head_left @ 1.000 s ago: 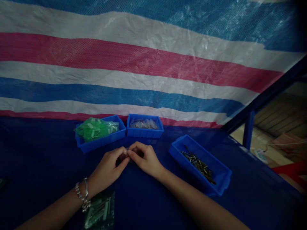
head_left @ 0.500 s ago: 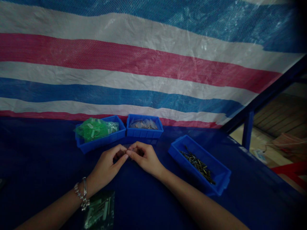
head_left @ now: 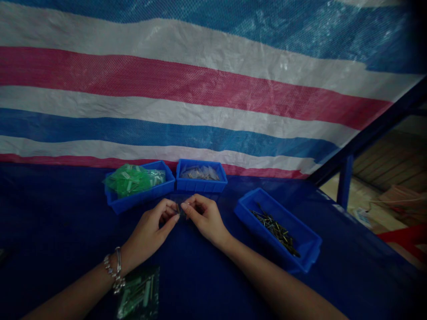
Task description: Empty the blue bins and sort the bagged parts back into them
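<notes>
My left hand (head_left: pixel 155 226) and my right hand (head_left: pixel 207 221) meet over the blue table in the middle of the view. Between their fingertips is a small clear plastic bag (head_left: pixel 181 211), with a thin brass-coloured piece showing at its left side. Thumb and fingers of each hand are closed on the bag; what else it contains is too dark to tell. Just beyond the hands stands a blue bin (head_left: pixel 200 186) of small clear bags. By my left forearm lies a filled clear bag (head_left: pixel 138 293) with pale green plugs and screws.
At the back left, a blue bin (head_left: pixel 142 198) holds green plastic and clear bags. To the right, a longer blue bin (head_left: pixel 245 209) contains many dark and brass-coloured screws. A striped tarp (head_left: pixel 187 80) hangs behind the table, with a blue metal frame (head_left: pixel 345 182) at right.
My fingertips have moved slightly apart, the right hand shifting a little to the right. More of the small bag and the brass-coloured piece now shows between them.
</notes>
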Motion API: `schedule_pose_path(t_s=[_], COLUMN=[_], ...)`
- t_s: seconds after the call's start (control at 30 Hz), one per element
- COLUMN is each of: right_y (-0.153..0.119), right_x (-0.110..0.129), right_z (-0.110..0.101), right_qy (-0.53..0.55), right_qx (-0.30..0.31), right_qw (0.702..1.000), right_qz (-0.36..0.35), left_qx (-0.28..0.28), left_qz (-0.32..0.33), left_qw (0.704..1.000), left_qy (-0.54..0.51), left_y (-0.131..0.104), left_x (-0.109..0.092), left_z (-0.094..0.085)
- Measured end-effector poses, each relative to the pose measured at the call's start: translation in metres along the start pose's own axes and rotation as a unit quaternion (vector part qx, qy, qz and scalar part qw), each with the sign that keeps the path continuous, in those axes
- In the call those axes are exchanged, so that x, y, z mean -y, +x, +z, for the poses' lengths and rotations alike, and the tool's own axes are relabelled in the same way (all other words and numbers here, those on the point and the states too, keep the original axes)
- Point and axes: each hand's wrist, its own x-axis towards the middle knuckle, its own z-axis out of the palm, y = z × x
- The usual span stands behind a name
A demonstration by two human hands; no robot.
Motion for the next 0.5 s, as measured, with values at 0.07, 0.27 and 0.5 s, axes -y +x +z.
schedule_pose_path(t_s=[0.07,0.27,0.5], right_y=[-0.0002,-0.0011,-0.0009], right_x=[0.0011,0.0044,0.0038], right_z=[-0.0003,-0.0004,-0.0007], right_qy=[0.003,0.014,-0.002], right_qx=[-0.004,0.002,0.012], right_qw=[1.0,1.0,1.0], right_qz=[0.001,-0.001,0.0], left_qx=[0.003,0.015,0.019], left_qz=[0.002,0.005,0.008], left_qw=[1.0,1.0,1.0], left_qy=[-0.001,0.009,0.013], left_y=[-0.0002,0.0,0.0008], left_x=[0.0002,-0.0012,-0.0059], left_z=[0.0,-0.0002,-0.0007])
